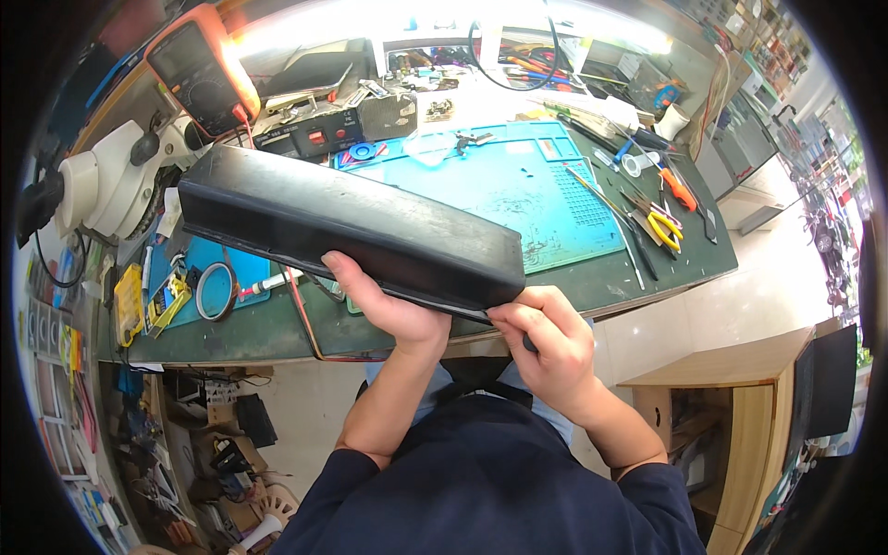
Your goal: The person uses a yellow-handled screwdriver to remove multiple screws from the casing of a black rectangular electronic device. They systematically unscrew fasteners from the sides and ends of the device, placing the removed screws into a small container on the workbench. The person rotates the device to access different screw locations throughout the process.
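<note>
The left hand (404, 316) grips the black case (356, 217), thumb against its side, while the right hand (558, 344) pinches its edge.

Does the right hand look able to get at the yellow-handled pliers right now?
Probably, once freed: the right hand is occupied at the long black case's edge, but the yellow-handled pliers lie farther right on the bench, their handles apparently uncovered.

Black case (351, 208), 10 o'clock: we see smooth, glossy plastic, scuffed.
Blue mat (546, 199), 1 o'clock: matt, marked.
Cabinet (712, 361), 4 o'clock: wood.
Shirt (499, 490), 6 o'clock: cloth.
</note>
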Demonstrator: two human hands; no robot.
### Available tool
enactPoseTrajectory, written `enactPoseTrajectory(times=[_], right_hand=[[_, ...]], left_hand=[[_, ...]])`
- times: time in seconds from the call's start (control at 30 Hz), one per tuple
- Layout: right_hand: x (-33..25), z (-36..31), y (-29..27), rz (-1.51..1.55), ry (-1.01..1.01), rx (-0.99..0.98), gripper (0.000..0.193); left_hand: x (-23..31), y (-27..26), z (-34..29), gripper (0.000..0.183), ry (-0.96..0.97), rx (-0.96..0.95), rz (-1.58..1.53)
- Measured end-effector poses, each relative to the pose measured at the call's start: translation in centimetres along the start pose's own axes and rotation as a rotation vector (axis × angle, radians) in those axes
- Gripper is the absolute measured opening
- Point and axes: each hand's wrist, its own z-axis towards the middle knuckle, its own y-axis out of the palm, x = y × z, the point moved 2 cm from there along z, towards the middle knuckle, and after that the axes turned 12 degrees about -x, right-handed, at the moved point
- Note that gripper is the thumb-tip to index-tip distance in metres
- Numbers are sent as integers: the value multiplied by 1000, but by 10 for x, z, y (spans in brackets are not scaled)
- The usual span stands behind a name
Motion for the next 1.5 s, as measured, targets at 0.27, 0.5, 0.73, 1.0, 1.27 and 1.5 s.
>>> enactPoseTrajectory(times=[0.27,0.5,0.73,1.0,1.27,1.5], right_hand=[[4,-2,5,-63,-6,21,27],[4,1,-2,-55,-24,-53,24],[7,0,-3,71,-13,-78,24],[12,-5,-5,244,-21,27,18],[2,-2,-26,76,-101,-100,25],[7,-6,-4,19,-140,-88,31]], left_hand=[[-2,-2,-3,71,-51,-81,26],[0,-4,-3,72,-61,-62,15],[0,-2,-3,71,-46,-62,14],[-1,-9,2,64,-13,-35,-112],[2,-8,2,59,23,-97,-109],[-1,-9,1,62,13,-29,-122]])
